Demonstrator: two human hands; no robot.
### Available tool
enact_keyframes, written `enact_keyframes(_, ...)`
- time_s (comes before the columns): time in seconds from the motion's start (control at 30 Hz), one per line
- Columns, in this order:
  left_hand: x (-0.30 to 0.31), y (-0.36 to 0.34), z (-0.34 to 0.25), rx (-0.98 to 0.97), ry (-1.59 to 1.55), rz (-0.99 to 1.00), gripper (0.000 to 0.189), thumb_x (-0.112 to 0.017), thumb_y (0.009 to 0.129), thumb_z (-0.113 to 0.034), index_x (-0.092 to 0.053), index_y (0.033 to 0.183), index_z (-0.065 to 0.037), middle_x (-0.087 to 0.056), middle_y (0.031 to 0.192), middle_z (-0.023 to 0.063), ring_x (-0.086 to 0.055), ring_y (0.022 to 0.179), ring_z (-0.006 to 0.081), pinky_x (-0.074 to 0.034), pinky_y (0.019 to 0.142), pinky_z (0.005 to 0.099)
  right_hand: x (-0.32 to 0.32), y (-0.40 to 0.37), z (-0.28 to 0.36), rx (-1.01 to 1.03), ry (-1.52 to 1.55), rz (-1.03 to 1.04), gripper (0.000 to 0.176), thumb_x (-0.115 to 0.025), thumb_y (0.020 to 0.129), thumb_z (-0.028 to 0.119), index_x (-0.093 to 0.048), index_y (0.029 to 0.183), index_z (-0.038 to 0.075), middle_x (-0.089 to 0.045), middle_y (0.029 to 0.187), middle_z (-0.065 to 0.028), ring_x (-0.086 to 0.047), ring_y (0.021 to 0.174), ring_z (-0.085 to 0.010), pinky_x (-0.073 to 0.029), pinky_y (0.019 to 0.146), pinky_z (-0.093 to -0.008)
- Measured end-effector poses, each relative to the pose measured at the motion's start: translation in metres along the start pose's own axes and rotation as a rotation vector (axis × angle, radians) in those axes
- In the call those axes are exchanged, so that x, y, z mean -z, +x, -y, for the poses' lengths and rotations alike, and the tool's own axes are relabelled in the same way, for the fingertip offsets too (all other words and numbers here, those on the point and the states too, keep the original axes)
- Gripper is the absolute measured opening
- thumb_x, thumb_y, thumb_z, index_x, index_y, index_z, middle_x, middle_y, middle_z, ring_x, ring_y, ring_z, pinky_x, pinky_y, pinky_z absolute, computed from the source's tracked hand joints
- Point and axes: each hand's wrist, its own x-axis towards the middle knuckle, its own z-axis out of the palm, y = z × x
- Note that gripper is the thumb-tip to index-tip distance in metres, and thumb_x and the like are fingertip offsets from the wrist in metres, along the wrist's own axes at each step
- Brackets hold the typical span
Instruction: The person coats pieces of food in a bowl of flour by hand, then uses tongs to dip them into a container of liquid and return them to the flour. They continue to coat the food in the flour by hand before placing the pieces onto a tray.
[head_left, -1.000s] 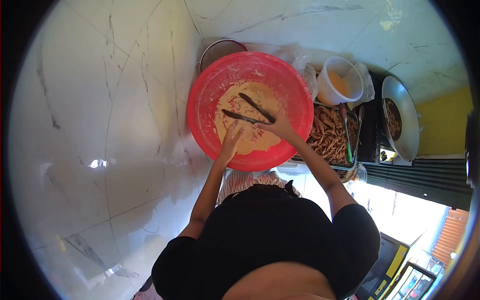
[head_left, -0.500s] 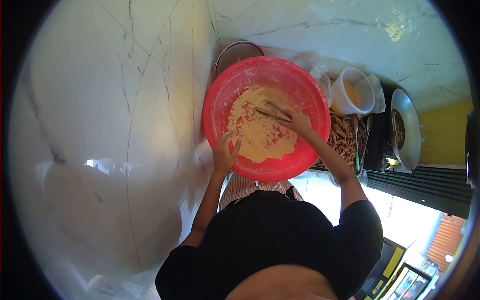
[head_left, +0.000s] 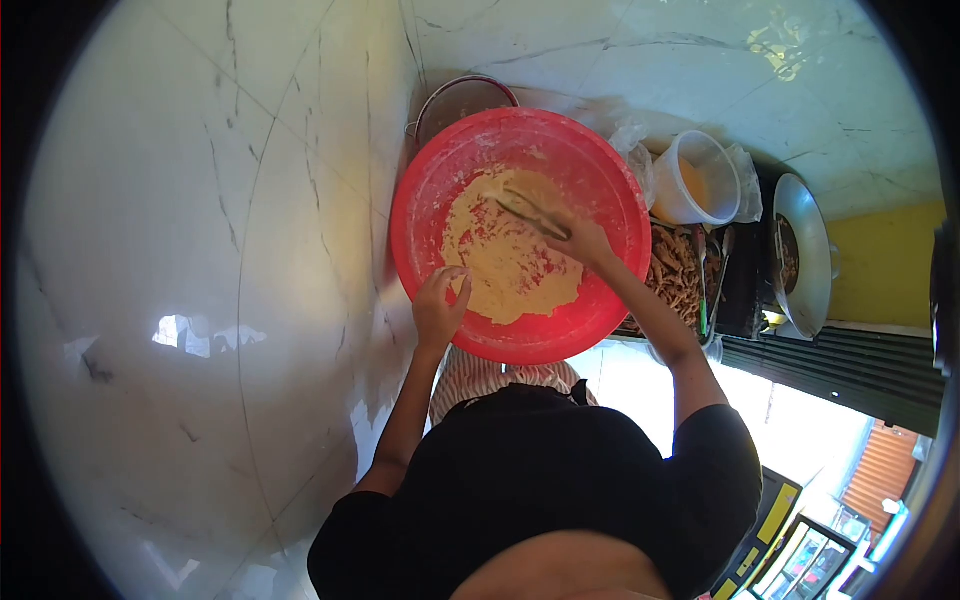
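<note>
More space now separates left hand from tongs.

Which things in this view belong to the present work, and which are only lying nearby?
In use, judging by the hands:
- red basin
- pale powder in it
- tongs, in the right hand

Probably only nearby:
- plastic tub with orange contents
- brown strips
- green-handled utensil
- wok

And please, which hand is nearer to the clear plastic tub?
Your right hand: it holds the tongs inside the red basin, on the side towards the tub. Your left hand is at the basin's opposite side, farther away.
</note>
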Motion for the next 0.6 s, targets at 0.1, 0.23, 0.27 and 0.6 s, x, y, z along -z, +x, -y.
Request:
enact_keyframes(0.1,-0.002,0.001,0.0,0.036,0.009,0.007,0.013,-0.062,0.078,-0.014,-0.061,0.087,-0.005,-0.061,0.084,0.0076,-0.06,0.078,0.0226,-0.046,0.069,0.0305,0.015,-0.012,0.008,-0.125,0.15,-0.144,0.049,-0.062,0.071,0.047,-0.058,0.108,0.014,-0.064,0.075,-0.0107,-0.062,0.071,-0.0281,-0.049,0.064,-0.0392)
enact_keyframes(0.23,-0.003,-0.001,0.002,0.045,0.058,0.049,0.013,-0.062,0.078,-0.016,-0.061,0.087,-0.006,-0.061,0.083,0.0073,-0.06,0.077,0.0217,-0.046,0.068,0.0304,0.018,-0.037,0.016,0.002,0.009,0.105,0.048,-0.063,0.07,0.046,-0.058,0.108,0.017,-0.064,0.077,-0.0108,-0.062,0.071,-0.0277,-0.049,0.064,-0.0386)
enact_keyframes(0.27,-0.003,0.0,0.002,0.039,0.074,0.06,0.014,-0.062,0.079,-0.017,-0.061,0.088,-0.006,-0.061,0.083,0.0073,-0.06,0.077,0.0216,-0.046,0.068,0.0306,0.018,-0.039,0.014,-0.018,0.059,0.096,0.048,-0.063,0.07,0.046,-0.058,0.109,0.019,-0.064,0.076,-0.0108,-0.062,0.07,-0.0279,-0.049,0.064,-0.0384)
enact_keyframes(0.6,-0.025,0.005,-0.006,0.266,-0.171,0.054,0.022,-0.058,0.084,-0.02,-0.06,0.097,-0.003,-0.063,0.085,0.0062,-0.058,0.076,0.0141,-0.045,0.07,0.0261,0.056,-0.062,-0.013,-0.121,0.123,0.009,0.051,-0.066,0.067,0.045,-0.06,0.106,0.013,-0.063,0.077,-0.0141,-0.062,0.071,-0.0294,-0.049,0.065,-0.0379)
